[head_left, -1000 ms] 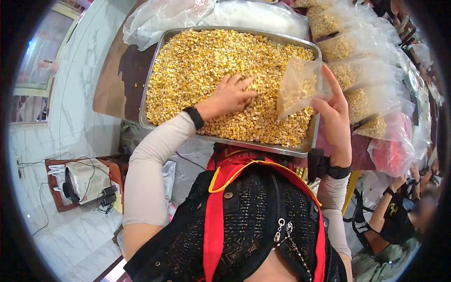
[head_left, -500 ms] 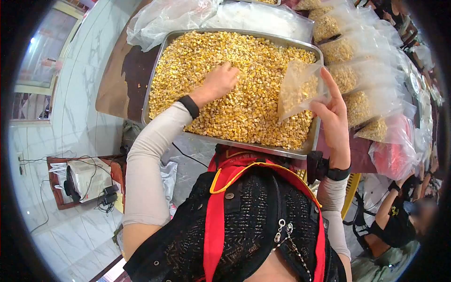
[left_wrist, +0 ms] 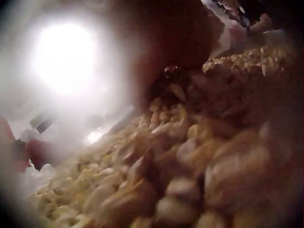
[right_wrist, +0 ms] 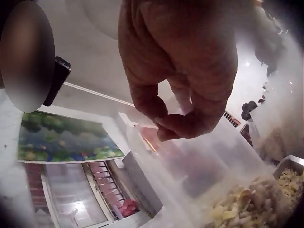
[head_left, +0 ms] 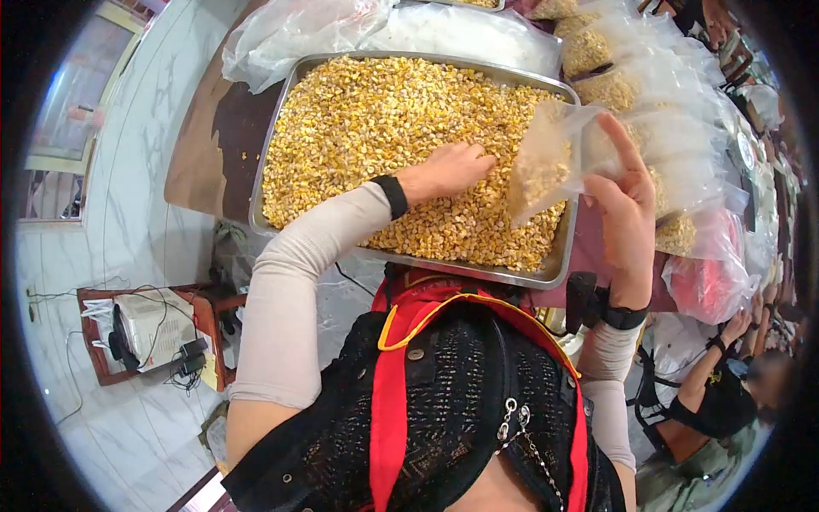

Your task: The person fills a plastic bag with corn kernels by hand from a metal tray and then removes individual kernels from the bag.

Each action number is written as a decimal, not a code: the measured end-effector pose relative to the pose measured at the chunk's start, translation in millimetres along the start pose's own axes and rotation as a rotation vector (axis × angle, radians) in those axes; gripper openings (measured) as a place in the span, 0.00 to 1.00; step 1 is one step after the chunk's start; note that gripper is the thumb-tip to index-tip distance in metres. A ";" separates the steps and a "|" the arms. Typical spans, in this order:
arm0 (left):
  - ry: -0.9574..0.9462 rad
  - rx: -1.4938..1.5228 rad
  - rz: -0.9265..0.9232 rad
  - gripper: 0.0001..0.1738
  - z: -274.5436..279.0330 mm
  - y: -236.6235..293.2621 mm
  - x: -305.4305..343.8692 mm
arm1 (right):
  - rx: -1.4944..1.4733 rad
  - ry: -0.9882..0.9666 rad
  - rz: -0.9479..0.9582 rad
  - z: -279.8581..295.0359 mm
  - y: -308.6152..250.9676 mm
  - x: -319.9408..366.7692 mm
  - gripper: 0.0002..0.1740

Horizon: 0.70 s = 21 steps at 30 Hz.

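Observation:
A metal tray (head_left: pixel 554 271) is filled with yellow corn kernels (head_left: pixel 358 136). My left hand (head_left: pixel 452 169) is low over the kernels near the tray's middle, fingers curled down round some of them and pointing toward the bag. In the left wrist view, blurred kernels (left_wrist: pixel 180 199) lie close to the camera beneath the dark hand. My right hand (head_left: pixel 627 209) pinches the edge of a clear plastic bag (head_left: pixel 546 145) at the tray's right side, index finger extended in the head view. The right wrist view shows kernels (right_wrist: pixel 251 204) in the bag's bottom, below the pinching fingers (right_wrist: pixel 190 123).
Filled plastic bags of corn (head_left: pixel 610 90) stand in a row to the right of the tray. Loose plastic sheeting (head_left: pixel 461 30) lies behind it. A pink bag (head_left: pixel 704 282) is at the right, near another person (head_left: pixel 721 401). A white appliance (head_left: pixel 153 328) sits at the lower left.
My left hand curled and shifted left over the corn, then moved right toward the bag. The right hand keeps its pinch on the bag and has shifted slightly right.

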State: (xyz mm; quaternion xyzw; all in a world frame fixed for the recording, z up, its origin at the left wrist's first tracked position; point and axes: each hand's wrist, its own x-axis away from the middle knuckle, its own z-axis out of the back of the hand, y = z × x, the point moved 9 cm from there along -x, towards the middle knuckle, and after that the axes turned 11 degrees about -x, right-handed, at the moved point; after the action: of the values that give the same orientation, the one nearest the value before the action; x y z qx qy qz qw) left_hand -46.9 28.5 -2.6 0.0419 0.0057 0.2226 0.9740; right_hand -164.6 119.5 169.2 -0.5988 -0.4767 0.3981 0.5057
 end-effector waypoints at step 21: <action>0.418 2.483 0.389 0.15 70.7 -66.2 37.3 | 0.107 -0.089 -0.011 -32.8 26.8 -8.6 0.39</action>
State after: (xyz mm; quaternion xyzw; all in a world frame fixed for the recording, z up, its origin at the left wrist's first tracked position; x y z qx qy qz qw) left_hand 17.5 -20.4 62.6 0.8859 0.3556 0.2087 0.2125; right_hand -130.7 102.7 148.3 -0.5501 -0.4799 0.4464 0.5175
